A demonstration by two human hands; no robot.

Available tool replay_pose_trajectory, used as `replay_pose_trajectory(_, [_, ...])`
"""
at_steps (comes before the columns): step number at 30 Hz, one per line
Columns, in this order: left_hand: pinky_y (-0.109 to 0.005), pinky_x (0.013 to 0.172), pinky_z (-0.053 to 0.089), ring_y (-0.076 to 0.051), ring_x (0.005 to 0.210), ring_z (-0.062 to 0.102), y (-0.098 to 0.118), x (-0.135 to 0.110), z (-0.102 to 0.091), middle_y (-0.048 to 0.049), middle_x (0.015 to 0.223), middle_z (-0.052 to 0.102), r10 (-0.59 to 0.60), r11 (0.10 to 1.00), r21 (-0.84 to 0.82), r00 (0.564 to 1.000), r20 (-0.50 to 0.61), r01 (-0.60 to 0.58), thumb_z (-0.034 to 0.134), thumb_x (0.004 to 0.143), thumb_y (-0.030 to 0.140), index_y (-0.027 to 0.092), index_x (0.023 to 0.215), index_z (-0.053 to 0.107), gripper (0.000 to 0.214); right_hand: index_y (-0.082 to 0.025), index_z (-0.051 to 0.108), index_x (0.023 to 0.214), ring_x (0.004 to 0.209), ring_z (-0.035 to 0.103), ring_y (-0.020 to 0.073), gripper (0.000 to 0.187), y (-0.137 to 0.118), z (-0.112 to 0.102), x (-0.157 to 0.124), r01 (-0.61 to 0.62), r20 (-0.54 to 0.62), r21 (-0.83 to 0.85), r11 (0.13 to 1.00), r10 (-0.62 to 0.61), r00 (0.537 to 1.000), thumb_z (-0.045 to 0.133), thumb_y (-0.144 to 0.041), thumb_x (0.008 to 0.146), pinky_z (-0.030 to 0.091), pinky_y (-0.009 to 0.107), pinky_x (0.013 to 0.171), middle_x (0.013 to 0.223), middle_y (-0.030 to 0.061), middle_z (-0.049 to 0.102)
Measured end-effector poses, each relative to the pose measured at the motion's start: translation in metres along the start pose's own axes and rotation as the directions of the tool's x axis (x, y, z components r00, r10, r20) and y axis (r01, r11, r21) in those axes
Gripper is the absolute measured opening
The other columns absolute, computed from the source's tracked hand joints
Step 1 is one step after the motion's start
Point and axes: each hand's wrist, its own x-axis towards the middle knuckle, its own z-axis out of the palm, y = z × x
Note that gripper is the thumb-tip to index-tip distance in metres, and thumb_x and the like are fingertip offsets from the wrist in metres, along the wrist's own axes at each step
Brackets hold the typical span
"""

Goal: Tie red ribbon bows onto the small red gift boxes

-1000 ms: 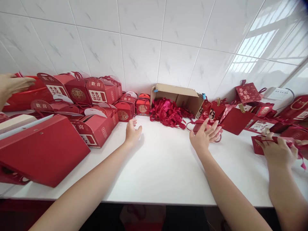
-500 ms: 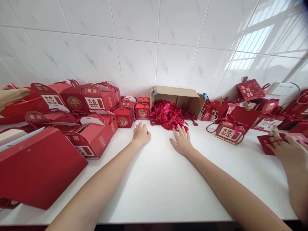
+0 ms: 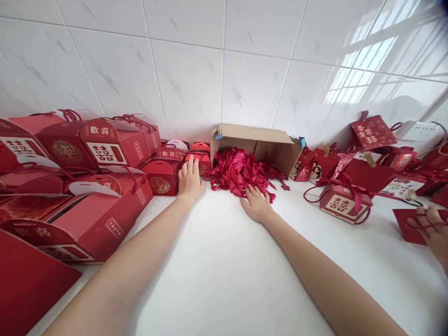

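My left hand [image 3: 191, 180] reaches to a small orange-red box [image 3: 205, 154], its fingers over the front and none of them closed round it. Beside that hand stands a darker red box [image 3: 161, 177] with a gold round emblem. My right hand [image 3: 257, 204] lies open, palm down, with its fingertips at the front edge of a heap of shiny crimson ribbons [image 3: 238, 170]. This heap spills out of a cardboard box [image 3: 257, 134] tipped on its side against the wall. Whether the right fingertips press on a ribbon, I cannot tell.
Larger red gift boxes [image 3: 121, 147] are stacked at left, with a red panel [image 3: 31, 284] in front. To the right stands a hexagonal red box [image 3: 345, 204] with a bow. Another person's hand [image 3: 432, 228] holds a dark red piece with cord. A white power strip [image 3: 419, 130] lies behind.
My left hand has moved forward to the small orange-red box. My right hand has slid slightly toward the ribbons. The view has shifted, and another person's hand at far left is out of sight.
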Motion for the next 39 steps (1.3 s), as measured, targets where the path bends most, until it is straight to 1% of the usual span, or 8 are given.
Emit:
replay_pose_trajectory(5, [-0.052,0.111,0.014,-0.037,0.139,0.016,-0.006,0.014,0.009,-0.0196,0.15,0.026,0.011,0.999,0.034,1.0,-0.024,-0.01,0.05,0.079,0.029,0.006,0.142,0.026,0.072,-0.01,0.025,0.146,0.143,0.011,0.0273,0.064,0.002,0.003,0.002,0.004,0.01,0.002,1.0,-0.004,1.0,0.021,-0.047,0.093,0.009,0.058,0.111,0.156,0.0078,0.014])
replay_pose_trajectory(11, [-0.054,0.105,0.022,-0.042,0.127,0.031,0.0,0.013,0.004,-0.0224,0.132,0.042,-0.005,0.998,0.061,0.998,-0.061,0.009,0.059,0.075,0.044,0.01,0.133,0.041,0.07,-0.01,0.024,0.147,0.143,0.01,0.0278,0.064,0.001,0.0,0.001,0.014,0.03,0.009,1.0,-0.015,0.999,0.02,-0.046,0.094,0.009,0.057,0.111,0.155,0.0086,0.015])
replay_pose_trajectory(16, [-0.05,0.102,0.03,-0.04,0.122,0.034,0.0,0.014,0.002,-0.0192,0.122,0.046,0.0,1.0,0.016,0.997,-0.079,0.001,0.062,0.073,0.044,0.012,0.118,0.05,0.057,-0.01,0.026,0.146,0.143,0.013,0.0288,0.063,0.003,0.001,0.002,0.031,0.02,0.014,0.999,-0.031,0.999,0.022,-0.046,0.094,0.009,0.058,0.111,0.155,0.0093,0.017])
replay_pose_trajectory(23, [-0.048,0.106,0.026,-0.035,0.129,0.028,-0.003,0.006,-0.004,-0.0167,0.128,0.047,0.048,0.996,-0.076,0.994,-0.096,-0.055,0.06,0.075,0.033,0.015,0.112,0.052,0.042,-0.013,0.029,0.145,0.142,0.015,0.0281,0.06,0.004,0.001,0.0,0.039,-0.002,0.031,0.999,-0.039,0.999,0.024,-0.045,0.094,0.012,0.058,0.11,0.154,0.0092,0.021])
replay_pose_trajectory(29, [-0.047,0.099,0.032,-0.035,0.124,0.035,0.008,-0.01,-0.018,-0.0152,0.12,0.052,0.032,0.992,-0.123,0.996,-0.084,-0.042,0.055,0.078,0.034,0.015,0.11,0.054,0.037,-0.017,0.05,0.133,0.136,0.029,0.0263,0.047,0.006,0.001,-0.007,0.108,-0.151,0.049,0.993,-0.1,0.984,0.035,-0.039,0.093,0.019,0.05,0.11,0.145,0.0103,0.041])
replay_pose_trajectory(32, [-0.048,0.097,0.033,-0.035,0.12,0.037,0.014,-0.021,-0.029,-0.0146,0.118,0.053,0.042,0.983,-0.177,0.995,-0.091,-0.057,0.053,0.08,0.034,0.017,0.107,0.055,0.032,-0.023,0.065,0.115,0.131,0.036,0.0251,0.034,0.005,-0.001,-0.014,0.152,-0.246,0.05,0.987,-0.136,0.96,0.043,-0.033,0.091,0.025,0.047,0.107,0.135,0.0068,0.052])
replay_pose_trajectory(35, [-0.047,0.101,0.032,-0.033,0.118,0.039,0.019,-0.035,-0.043,-0.0129,0.112,0.054,0.099,0.975,-0.192,0.99,-0.096,-0.116,0.056,0.077,0.036,0.019,0.102,0.056,0.03,-0.024,0.072,0.099,0.123,0.044,0.0267,0.025,0.007,-0.002,-0.019,0.201,-0.351,0.059,0.978,-0.169,0.921,0.051,-0.03,0.087,0.035,0.046,0.099,0.124,0.0064,0.061])
replay_pose_trajectory(39, [-0.048,0.102,0.032,-0.032,0.114,0.042,0.026,-0.056,-0.06,-0.0122,0.108,0.054,0.169,0.965,-0.189,0.981,-0.095,-0.184,0.063,0.071,0.042,0.019,0.097,0.057,0.035,-0.022,0.075,0.092,0.112,0.052,0.0249,0.034,0.013,0.0,-0.022,0.276,-0.441,0.077,0.958,-0.216,0.871,0.045,-0.039,0.088,0.041,0.042,0.084,0.11,0.0062,0.066])
